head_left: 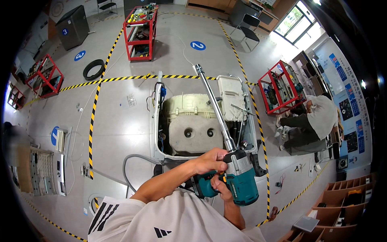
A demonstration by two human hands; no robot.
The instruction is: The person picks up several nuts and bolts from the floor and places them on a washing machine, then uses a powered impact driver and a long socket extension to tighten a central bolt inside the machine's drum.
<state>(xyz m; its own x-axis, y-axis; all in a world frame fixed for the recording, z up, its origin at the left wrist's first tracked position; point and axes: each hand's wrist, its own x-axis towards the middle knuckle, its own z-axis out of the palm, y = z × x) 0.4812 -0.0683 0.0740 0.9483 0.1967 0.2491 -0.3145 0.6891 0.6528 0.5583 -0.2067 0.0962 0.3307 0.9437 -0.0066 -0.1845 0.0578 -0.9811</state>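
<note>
A teal cordless impact wrench (243,183) with a silver nose is held in front of my chest. My right hand (222,188) is wrapped round its handle. My left hand (213,160) is closed at the tool's nose, by the base of a long chrome extension bar (214,105). A socket (198,69) sits on the bar's far end, pointing away from me. Beneath the bar lies an opened washing machine (156,139) with a pale plastic tub (187,104). On the tub is a grey counterweight (195,139) with two round holes, a dark fastener in each.
A grey hose (125,169) curves out at the machine's left. Red tool carts (140,36) stand beyond it and at the right (282,86). A seated person (318,117) is at the right. A black rubber ring (93,69) lies on the taped floor.
</note>
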